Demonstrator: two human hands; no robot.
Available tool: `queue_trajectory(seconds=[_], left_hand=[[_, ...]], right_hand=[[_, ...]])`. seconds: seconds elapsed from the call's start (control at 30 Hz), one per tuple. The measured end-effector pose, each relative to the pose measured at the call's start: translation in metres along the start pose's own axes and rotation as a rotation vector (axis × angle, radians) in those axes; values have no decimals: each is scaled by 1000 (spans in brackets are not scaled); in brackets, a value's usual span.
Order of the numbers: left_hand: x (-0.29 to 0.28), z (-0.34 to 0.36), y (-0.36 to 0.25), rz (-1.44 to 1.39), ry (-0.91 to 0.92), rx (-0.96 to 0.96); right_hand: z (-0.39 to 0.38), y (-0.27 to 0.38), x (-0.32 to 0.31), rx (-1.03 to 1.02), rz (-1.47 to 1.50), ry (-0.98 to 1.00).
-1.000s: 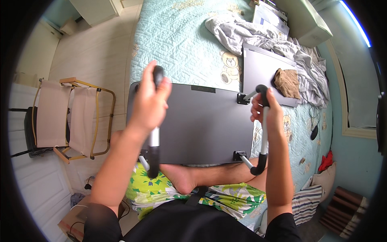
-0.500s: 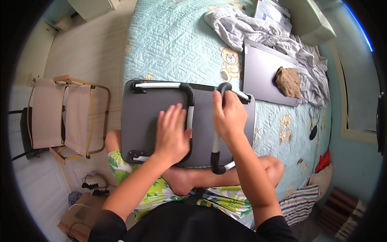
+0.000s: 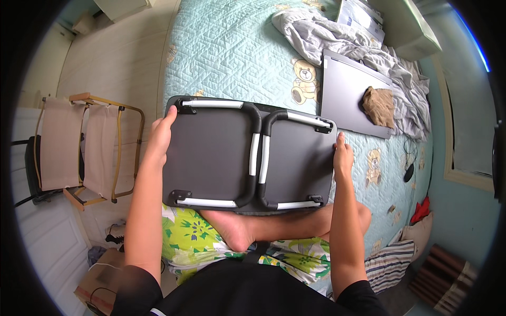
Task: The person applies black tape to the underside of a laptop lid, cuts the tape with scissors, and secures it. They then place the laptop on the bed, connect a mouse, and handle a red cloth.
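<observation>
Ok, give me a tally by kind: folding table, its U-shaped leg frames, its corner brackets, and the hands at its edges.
Folding table: 1
U-shaped leg frames: 2
Corner brackets: 4
Hands, left hand and right hand: 2
Total: 9

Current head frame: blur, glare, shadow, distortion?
Head view: left hand and right hand fairly sharp, no obvious motion smear; head view: pale sheen on the flat grey rectangular panel, bluish-white light strip looks blown out; head view: soft shading toward the right end of the dark grey rectangular folding table; head view: fisheye bowing, corners black.
</observation>
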State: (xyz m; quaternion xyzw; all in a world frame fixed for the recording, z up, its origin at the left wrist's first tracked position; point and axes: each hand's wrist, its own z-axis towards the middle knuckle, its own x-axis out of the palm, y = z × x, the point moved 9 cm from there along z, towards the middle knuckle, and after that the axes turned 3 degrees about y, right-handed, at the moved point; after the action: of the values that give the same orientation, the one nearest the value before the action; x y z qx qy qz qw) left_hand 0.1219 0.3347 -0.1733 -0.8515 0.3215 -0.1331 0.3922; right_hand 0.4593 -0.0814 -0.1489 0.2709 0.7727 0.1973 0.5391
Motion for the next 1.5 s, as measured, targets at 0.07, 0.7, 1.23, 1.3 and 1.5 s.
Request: queue_trajectory(seconds=[0.07, 0.7, 1.23, 1.3, 1.5], left_hand=[[13, -12, -10, -80, 12, -30], [-36, -137, 69, -778, 300, 332], [18, -147, 107, -349, 346, 71], [12, -145, 109, -291, 283, 61], [15, -147, 105, -245, 287, 30]], right_hand=[[13, -22, -1, 23, -19, -73], [-73, -29, -62, -461, 1916, 655], [-189, 23, 39, -824, -403, -271], [-213, 33, 82, -848, -376, -119], [-254, 60, 124, -971, -295, 75]])
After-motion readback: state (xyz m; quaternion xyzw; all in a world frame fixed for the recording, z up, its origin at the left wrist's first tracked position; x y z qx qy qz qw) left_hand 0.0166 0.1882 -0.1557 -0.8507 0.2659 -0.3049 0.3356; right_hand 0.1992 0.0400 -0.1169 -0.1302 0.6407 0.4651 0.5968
